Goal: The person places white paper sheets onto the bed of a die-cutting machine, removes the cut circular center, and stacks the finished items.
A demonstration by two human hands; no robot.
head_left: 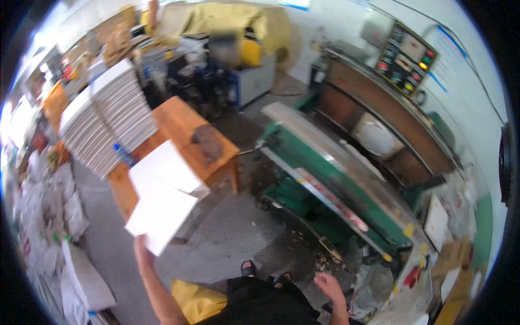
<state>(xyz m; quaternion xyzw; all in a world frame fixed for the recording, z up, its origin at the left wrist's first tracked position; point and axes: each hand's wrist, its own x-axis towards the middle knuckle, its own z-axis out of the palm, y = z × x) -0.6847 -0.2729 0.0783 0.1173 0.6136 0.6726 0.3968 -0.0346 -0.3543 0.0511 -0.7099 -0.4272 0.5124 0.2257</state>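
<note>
Though blurry, a white sheet just beyond the left hand, seemingly in its grip; right hand half-open, well apart.

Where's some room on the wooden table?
The wooden table has bare wood between the tall stack and brown bundle, and a strip left of the white sheets. Nearer the left hand it's crowded: sheets cover most, and a blue item sits by the stack.

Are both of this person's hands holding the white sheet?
No, only the left hand holds the white sheet, by its near edge, while the right hand is well away from it.
</note>
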